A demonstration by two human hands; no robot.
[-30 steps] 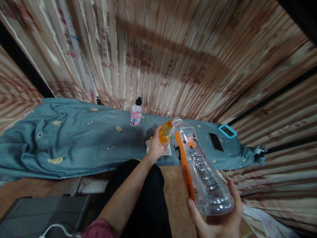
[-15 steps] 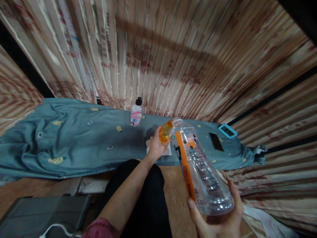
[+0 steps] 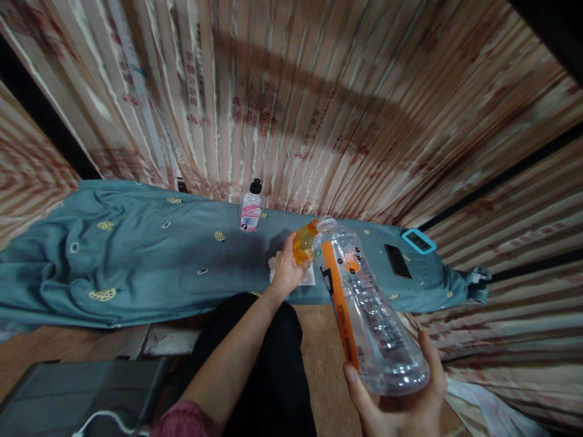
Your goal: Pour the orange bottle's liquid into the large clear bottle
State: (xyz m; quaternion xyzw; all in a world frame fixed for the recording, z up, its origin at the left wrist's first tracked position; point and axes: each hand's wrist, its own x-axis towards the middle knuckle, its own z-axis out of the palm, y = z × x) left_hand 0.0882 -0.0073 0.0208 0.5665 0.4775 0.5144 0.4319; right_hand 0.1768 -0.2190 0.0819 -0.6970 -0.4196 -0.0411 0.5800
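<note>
My left hand (image 3: 289, 267) is wrapped round a small bottle with orange-yellow contents (image 3: 302, 245), held above the cloth-covered table. In my right hand (image 3: 403, 394) is a large clear plastic bottle (image 3: 364, 303) with an orange label, gripped near its base. The large bottle is tilted, its neck pointing away from me and to the left. Its uncapped mouth is right by the top of the small bottle; I cannot tell whether they touch. Beneath my left hand lies a white paper or tissue (image 3: 308, 277), partly hidden.
A clear bottle with a black cap and pink label (image 3: 251, 206) stands at the table's back edge. To the right lie a dark phone (image 3: 398, 261) and a blue-framed digital clock (image 3: 418, 241). Blue-green cloth (image 3: 150, 261) covers the table; a curtain (image 3: 282, 109) hangs behind.
</note>
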